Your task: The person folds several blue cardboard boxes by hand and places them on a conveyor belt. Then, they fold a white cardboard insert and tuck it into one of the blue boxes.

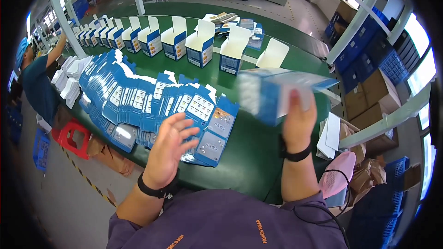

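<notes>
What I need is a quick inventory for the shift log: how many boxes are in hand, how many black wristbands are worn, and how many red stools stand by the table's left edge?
Blue-and-white box in the right hand: 1
Black wristbands, left and right: 2
Red stool by the green table: 1
Total: 4

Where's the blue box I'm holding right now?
In the head view, the blue carton is raised in your right hand, right of centre, above the green table.
</notes>
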A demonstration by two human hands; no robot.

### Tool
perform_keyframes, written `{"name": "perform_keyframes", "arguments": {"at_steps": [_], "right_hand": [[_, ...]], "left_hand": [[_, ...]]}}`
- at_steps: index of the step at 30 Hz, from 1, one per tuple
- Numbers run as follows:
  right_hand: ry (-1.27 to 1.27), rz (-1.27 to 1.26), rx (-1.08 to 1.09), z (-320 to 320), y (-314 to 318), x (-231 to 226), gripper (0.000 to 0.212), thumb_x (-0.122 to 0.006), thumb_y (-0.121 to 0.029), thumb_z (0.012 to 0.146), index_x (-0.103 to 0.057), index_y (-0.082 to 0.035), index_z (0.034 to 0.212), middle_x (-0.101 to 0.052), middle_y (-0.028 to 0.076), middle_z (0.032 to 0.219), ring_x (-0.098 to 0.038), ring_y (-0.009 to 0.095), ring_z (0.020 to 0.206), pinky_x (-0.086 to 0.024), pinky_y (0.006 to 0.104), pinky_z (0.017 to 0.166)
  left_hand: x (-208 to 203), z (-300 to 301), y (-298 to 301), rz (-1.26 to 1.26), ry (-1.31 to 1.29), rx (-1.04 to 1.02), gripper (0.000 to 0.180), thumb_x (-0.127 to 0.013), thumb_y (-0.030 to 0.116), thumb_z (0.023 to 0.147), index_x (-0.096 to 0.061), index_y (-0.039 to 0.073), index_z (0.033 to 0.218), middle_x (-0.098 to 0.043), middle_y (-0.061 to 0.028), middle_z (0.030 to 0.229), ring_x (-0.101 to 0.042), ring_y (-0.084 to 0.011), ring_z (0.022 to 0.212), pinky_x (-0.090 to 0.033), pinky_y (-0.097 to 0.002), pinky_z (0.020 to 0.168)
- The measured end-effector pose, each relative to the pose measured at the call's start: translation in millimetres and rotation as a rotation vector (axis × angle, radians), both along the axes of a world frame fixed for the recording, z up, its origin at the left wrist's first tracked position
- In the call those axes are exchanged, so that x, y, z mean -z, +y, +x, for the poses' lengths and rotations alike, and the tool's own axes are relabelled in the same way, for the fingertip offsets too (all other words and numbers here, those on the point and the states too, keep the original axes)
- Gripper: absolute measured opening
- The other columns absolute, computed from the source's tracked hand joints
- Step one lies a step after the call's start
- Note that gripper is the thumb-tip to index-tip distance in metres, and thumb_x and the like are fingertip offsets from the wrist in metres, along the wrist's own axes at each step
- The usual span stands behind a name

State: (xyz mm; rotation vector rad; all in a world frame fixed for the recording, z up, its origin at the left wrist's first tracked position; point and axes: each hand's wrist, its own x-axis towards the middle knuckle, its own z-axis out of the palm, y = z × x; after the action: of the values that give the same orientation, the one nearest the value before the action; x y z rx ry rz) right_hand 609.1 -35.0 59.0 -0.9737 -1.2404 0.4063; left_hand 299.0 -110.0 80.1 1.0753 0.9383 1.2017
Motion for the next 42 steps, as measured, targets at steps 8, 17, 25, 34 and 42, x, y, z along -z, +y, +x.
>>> {"name": "perform_keyframes", "arguments": {"at_steps": [8, 17, 25, 34, 42], "right_hand": [[-0.472, -0.661, 0.496, 163, 132, 99, 0.05, -0.059, -0.029, 0.099, -0.058, 0.009, 0.132, -0.065, 0.035, 0.125, -0.06, 0.052, 0.117, -0.046, 0.056, 0.101], [-0.417, -0.31, 0.335, 18, 86, 61, 0.037, -0.068, -0.024, 0.095, -0.066, 0.0, 0.123, -0.063, 0.021, 0.115, -0.06, 0.036, 0.103, -0.049, 0.0466, 0.095], [-0.822, -0.508, -0.043, -76, 43, 86, 0.054, -0.072, -0.031, 0.092, -0.063, 0.006, 0.131, -0.058, 0.029, 0.139, -0.055, 0.043, 0.131, -0.042, 0.046, 0.113], [-0.882, -0.339, -0.161, -84, 10, 48, 0.055, -0.067, -0.036, 0.095, -0.064, 0.006, 0.13, -0.058, 0.032, 0.138, -0.054, 0.046, 0.132, -0.042, 0.0487, 0.113], [-0.787, -0.546, -0.089, -64, 35, 73, 0.051, -0.067, -0.034, 0.095, -0.065, 0.005, 0.127, -0.062, 0.027, 0.135, -0.055, 0.043, 0.13, -0.043, 0.0473, 0.113]], "left_hand": [[32, 17, -3, 0.546, 1.089, 0.0, 0.07, -0.082, 0.027, 0.085, -0.051, 0.005, 0.144, -0.035, -0.0266, 0.156, -0.032, -0.0472, 0.148, -0.027, -0.0609, 0.119], [52, 37, 17, 0.551, 1.433, -0.054, 0.086, -0.089, 0.032, 0.075, -0.05, 0.006, 0.147, -0.028, -0.0326, 0.159, -0.02, -0.0508, 0.152, -0.017, -0.0643, 0.122], [72, 43, 24, 0.523, 1.52, -0.068, 0.101, -0.093, 0.032, 0.069, -0.042, -0.001, 0.15, -0.024, -0.0345, 0.16, -0.021, -0.051, 0.152, -0.018, -0.061, 0.123], [73, 53, 22, 0.472, 1.518, -0.131, 0.114, -0.094, 0.034, 0.067, -0.031, -0.008, 0.153, -0.022, -0.0357, 0.161, -0.021, -0.049, 0.153, -0.018, -0.0573, 0.125], [77, 56, 20, 0.488, 1.521, -0.141, 0.113, -0.093, 0.034, 0.068, -0.031, -0.008, 0.153, -0.023, -0.0344, 0.161, -0.021, -0.0484, 0.153, -0.018, -0.0567, 0.125]]}}
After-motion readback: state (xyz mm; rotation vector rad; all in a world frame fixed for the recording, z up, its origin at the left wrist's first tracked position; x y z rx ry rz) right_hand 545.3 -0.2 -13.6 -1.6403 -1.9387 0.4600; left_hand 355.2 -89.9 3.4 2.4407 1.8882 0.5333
